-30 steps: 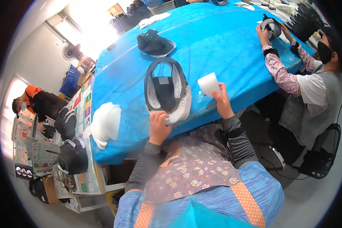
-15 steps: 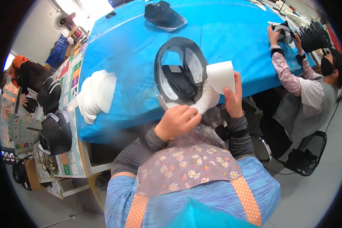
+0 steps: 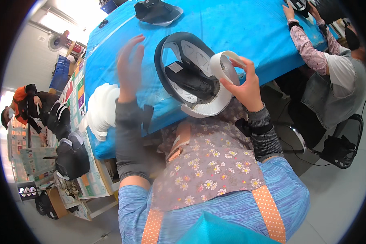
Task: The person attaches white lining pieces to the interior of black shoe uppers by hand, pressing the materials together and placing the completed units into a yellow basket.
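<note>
A black cap [image 3: 187, 79] lies inside up at the near edge of the blue table, its lining with white panels showing. Along its near rim runs a bendy white curved piece [image 3: 207, 109], curled up at the right end. My right hand [image 3: 248, 83] is closed on that curled end, thumb on one side and fingers on the other. Raised to the left of the cap, my left hand [image 3: 130, 67] is smeared by motion; its fingers look stretched out, and nothing shows in it. Beside my left forearm sits a stack of white curved pieces [image 3: 103, 107].
Another dark cap [image 3: 156, 12] with a pale-edged brim lies farther off on the blue table cover [image 3: 215, 24]. At the right a person [image 3: 329, 65] handles a cap. Black bags [image 3: 72, 158] stand on the left side table, and another person [image 3: 22, 105] is beyond.
My left hand has left the cap's near rim and risen to the left. My right hand has bent the white piece's end inward over the cap. The view has shifted slightly.
</note>
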A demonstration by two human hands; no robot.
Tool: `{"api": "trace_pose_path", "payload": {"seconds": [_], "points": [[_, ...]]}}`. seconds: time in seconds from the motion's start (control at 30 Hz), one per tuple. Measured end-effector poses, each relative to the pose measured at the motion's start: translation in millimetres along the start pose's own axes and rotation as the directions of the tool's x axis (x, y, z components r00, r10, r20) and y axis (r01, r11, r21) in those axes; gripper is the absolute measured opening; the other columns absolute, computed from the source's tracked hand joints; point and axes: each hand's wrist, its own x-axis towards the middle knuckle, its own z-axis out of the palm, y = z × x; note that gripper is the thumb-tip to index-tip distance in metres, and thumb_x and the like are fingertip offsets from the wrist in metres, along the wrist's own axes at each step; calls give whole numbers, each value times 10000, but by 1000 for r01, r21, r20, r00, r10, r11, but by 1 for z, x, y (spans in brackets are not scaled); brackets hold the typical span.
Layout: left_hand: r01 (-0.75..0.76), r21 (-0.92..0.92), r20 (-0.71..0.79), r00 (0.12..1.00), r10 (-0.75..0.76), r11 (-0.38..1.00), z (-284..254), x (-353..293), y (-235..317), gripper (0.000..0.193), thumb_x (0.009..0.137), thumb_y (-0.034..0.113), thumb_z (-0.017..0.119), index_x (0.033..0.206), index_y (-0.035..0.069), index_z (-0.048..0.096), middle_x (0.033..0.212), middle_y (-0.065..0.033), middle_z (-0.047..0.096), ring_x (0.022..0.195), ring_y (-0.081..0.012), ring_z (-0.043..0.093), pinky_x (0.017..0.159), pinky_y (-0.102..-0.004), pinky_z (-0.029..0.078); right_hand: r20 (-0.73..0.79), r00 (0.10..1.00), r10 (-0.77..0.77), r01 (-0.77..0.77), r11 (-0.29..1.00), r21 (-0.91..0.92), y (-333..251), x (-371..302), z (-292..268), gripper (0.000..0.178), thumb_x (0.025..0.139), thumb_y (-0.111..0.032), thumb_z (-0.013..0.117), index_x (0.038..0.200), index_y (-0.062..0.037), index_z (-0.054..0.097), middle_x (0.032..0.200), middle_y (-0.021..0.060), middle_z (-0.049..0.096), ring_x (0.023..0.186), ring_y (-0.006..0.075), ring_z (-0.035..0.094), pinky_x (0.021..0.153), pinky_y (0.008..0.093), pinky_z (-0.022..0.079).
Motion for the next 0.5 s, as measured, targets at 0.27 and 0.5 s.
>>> {"api": "trace_pose_path", "payload": {"seconds": [0.27, 0.5], "points": [[403, -330, 563, 810, -165, 853, 38, 23, -31, 612, 1079, 471, 352, 1420, -8, 521, 1397, -159, 567, 1300, -233, 522, 1137, -344, 345, 17, 997, -75, 72, 989, 127, -40, 19, 16, 786, 718, -413, 898, 1280, -58, 479, 1112, 149, 686, 960, 265, 697, 817, 381, 557], [317, -468, 470, 880, -71, 825, 23, -10, -12, 631, 991, 374, 501, 1428, -81, 480, 1512, -183, 463, 1408, -275, 426, 1176, -371, 294, 164, 986, -25, 12, 997, 80, -52, 18, 56, 798, 705, -516, 861, 1164, 15, 481, 906, 175, 679, 821, 322, 696, 706, 400, 556]]}}
